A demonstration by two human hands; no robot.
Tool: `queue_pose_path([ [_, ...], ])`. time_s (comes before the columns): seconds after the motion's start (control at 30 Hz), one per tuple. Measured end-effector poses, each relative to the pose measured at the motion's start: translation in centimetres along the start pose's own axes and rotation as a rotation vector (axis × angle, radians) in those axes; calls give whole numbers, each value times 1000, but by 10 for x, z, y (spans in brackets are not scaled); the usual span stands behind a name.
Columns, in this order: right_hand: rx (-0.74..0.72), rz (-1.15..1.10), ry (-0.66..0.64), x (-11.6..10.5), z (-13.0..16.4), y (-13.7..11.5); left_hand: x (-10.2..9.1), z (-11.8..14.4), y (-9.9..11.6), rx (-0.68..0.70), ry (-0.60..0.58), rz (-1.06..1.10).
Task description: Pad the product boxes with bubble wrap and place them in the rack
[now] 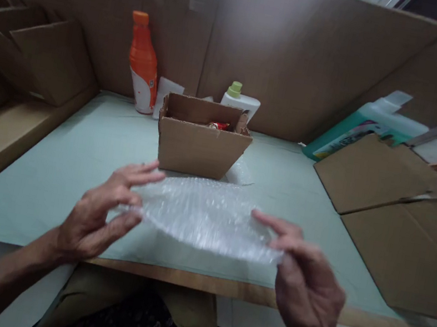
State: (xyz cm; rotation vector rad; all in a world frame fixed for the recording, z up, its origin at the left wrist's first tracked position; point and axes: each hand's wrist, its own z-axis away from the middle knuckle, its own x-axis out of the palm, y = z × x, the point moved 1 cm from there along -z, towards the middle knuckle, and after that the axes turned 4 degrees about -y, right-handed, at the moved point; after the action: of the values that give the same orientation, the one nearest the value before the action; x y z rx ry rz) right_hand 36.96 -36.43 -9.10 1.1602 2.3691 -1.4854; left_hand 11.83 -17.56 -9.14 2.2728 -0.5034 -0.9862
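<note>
This looks like a packing station in a small warehouse or shipping room. Cardboard walls [306, 49] close the work table [52, 168] at its back edge. Flat cartons [403, 218] lie at its right edge, folded boxes [30, 51] are stacked at its left, and a sheet of bubble wrap [205, 214] is near its front edge.

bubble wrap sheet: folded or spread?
Spread. The bubble wrap sheet is stretched flat between the left hand and right hand, each pinching one end.
</note>
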Motion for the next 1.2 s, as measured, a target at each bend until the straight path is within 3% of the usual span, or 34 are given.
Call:
queue_pose_path([
  [0.07, 52, -57, -163, 10, 32, 14, 13, 32, -11, -76, -160, 35],
  [0.17, 289, -96, -328, 31, 70, 41, 32, 71, -36, -331, -359, 86],
  [0.27, 377, -110, -433, 33, 84, 55, 31, 88, -49, -433, -452, 153],
  [0.37, 267, -118, -479, 19, 76, 55, 17, 80, -49, -414, -450, 187],
  [0.43, 210, -19, -438, 17, 62, 51, 18, 69, -47, -390, -446, 70],
  [0.5, 147, 155, -424, 33, 49, 46, 33, 58, -47, -318, -488, -127],
  [0.63, -77, 423, -662, 83, 40, 49, 80, 58, -61, -138, -666, -418],
  [0.7, -131, 528, -694, 88, 50, 58, 89, 66, -69, -109, -705, -492],
  [0.87, -95, 703, -393, 34, 106, 70, 67, 83, -67, -133, -665, -481],
  [0.93, -119, 710, -392, 21, 129, 64, 57, 86, -58, -107, -653, -415],
  [1.07, -214, 706, -502, 33, 146, 52, 41, 93, -45, -1, -744, -281],
  [1.2, -255, 468, -431, 55, 124, 53, 29, 103, -42, 32, -827, -277],
])
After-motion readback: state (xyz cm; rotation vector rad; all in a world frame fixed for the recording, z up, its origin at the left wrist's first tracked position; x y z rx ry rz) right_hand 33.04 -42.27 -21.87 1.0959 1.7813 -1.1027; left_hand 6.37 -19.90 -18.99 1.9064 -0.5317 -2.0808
